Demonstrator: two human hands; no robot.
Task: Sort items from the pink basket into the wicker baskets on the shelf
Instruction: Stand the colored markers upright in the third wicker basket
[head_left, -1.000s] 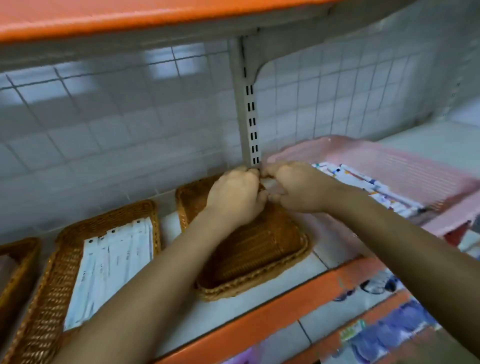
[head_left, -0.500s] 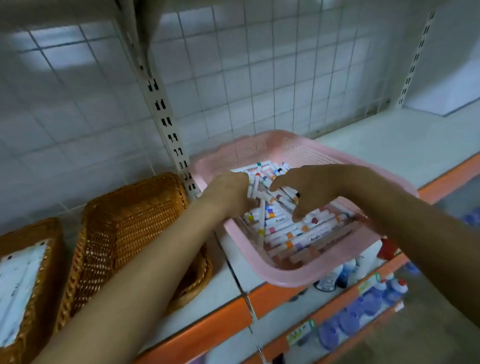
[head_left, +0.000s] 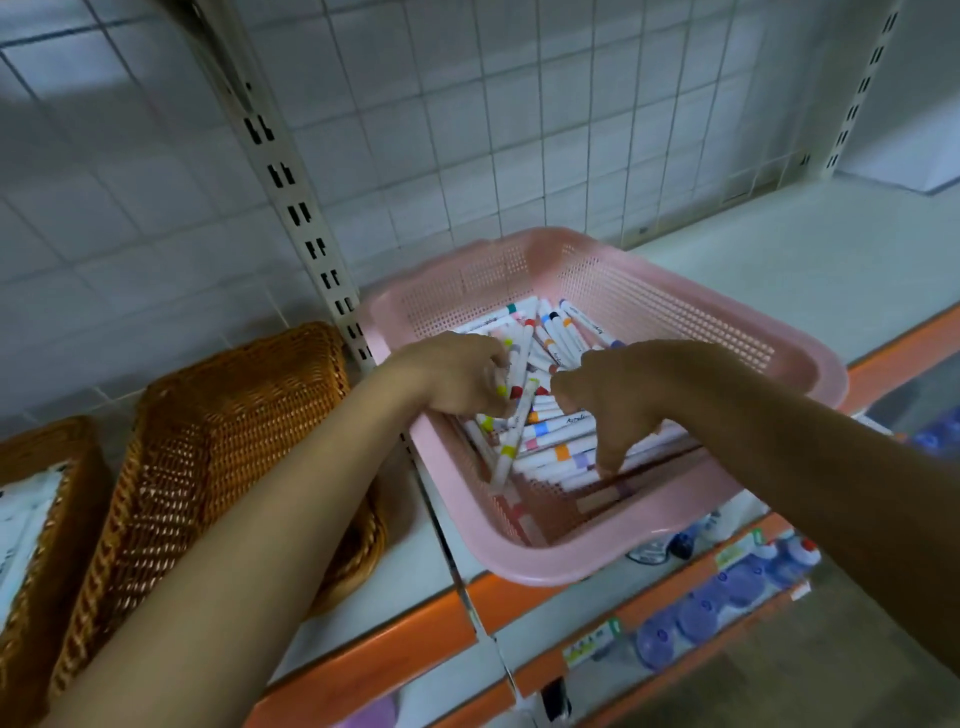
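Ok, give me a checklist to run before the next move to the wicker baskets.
1. Left hand grips several markers: ok.
2. Right hand has hold of a marker: cannot tell; its curled fingers are down in the pile.
3. Pink basket has stock left: ok.
4. Nearest wicker basket has room: ok, nothing visible inside.
5. Pink basket fully on the shelf: cannot tell; its front corner looks past the orange edge.

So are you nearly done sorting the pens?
Not nearly. The far-left wicker basket already holds white packets. Right now the left hand grips a few markers, and the right hand reaches into the pile. That pile in the pink basket is left to sort. The nearer wicker basket hides its inside.
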